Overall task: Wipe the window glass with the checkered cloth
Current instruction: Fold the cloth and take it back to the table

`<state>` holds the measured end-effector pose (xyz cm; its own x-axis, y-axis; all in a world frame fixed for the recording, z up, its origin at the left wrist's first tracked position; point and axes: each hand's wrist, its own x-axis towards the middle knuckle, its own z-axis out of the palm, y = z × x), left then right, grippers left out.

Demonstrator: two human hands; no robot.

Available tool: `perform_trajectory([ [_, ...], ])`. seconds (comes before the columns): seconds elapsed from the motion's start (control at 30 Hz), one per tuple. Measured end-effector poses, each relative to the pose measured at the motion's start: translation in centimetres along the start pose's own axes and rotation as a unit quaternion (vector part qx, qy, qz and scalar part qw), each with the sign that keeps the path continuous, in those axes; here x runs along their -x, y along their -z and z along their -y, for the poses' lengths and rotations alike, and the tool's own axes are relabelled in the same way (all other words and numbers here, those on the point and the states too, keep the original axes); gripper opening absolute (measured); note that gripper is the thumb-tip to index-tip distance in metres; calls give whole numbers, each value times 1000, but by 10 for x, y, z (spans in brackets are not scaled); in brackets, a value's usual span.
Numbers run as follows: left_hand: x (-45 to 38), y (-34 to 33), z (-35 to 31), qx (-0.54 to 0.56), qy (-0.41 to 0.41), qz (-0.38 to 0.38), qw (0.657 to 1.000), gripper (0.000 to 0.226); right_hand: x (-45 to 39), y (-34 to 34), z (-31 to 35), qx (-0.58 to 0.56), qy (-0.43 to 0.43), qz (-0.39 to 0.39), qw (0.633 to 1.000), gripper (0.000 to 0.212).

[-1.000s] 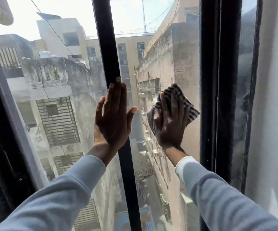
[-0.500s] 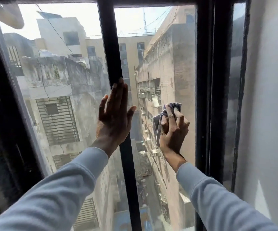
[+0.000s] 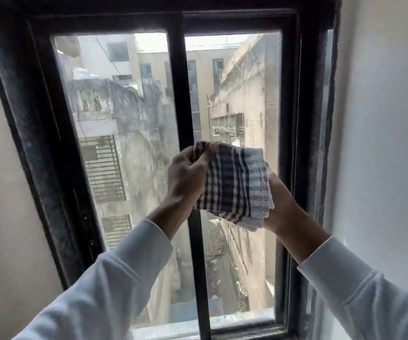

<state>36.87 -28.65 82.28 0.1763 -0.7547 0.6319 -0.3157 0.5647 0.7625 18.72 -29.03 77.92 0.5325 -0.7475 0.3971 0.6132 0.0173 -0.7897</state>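
1. A person in a pale long-sleeved top holds a checkered cloth (image 3: pixel 232 182) up in front of a window, both arms raised from the near edge of the view.
2. The left hand (image 3: pixel 188 177) pinches the cloth's upper left corner, fingers curled over the fabric edge.
3. The right hand (image 3: pixel 280 204) grips the cloth from behind on its right side; most of its fingers are hidden by the fabric.
4. The cloth, dark-and-white checked with a paler striped band along its right edge, hangs folded between the 2 hands, in front of the glass; whether it touches the glass cannot be told.
5. The window glass (image 3: pixel 134 148) sits in 2 panes split by a dark centre bar (image 3: pixel 181 99), inside a black window frame (image 3: pixel 38 133) with a dusty surface.
6. Through the panes, weathered concrete buildings (image 3: pixel 244 104) stand on the far side of a narrow lane below.
7. A pale wall (image 3: pixel 384 119) flanks the frame on the right.
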Motion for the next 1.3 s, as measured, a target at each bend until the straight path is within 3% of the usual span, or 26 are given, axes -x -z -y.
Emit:
perform_trajectory([
  [0.03, 7, 4, -2, -26, -12, -21, 999, 36, 8, -3, -1, -49, -12, -14, 999, 56],
  [0.1, 26, 15, -10, -60, -3, -29, 998, 38, 31, -4, 1, -74, -67, -45, 994, 87],
  [0.13, 36, 19, -13, -53, 8, -20, 998, 40, 45, -6, -1, -44, -76, -56, 995, 86],
  [0.17, 48, 23, -14, -43, 17, -8, 999, 41, 61, -11, -3, 8, -67, -54, 996, 70],
  [0.23, 72, 29, -13, -13, 36, 14, 999, 40, 89, -15, -9, 109, -16, -128, 986, 31],
  [0.4, 149, 15, 21, 35, 71, 28, 996, 41, 168, -33, -42, 160, 54, -287, 943, 23],
  [0.57, 246, -24, 58, 68, 120, 77, 987, 39, 260, -24, -84, 164, 22, -432, 887, 17],
  [0.83, 428, -111, 127, -17, 209, 183, 961, 52, 443, 32, -174, 166, -85, -589, 787, 12],
  [0.93, 512, -156, 163, -34, 233, 230, 944, 47, 524, 67, -214, 159, -120, -632, 749, 12],
  [1.03, 599, -201, 197, -56, 281, 271, 919, 44, 601, 110, -257, 186, -158, -655, 715, 30],
  [1.3, 782, -312, 298, -114, 342, 377, 853, 38, 762, 223, -359, 267, -308, -661, 630, 28],
])
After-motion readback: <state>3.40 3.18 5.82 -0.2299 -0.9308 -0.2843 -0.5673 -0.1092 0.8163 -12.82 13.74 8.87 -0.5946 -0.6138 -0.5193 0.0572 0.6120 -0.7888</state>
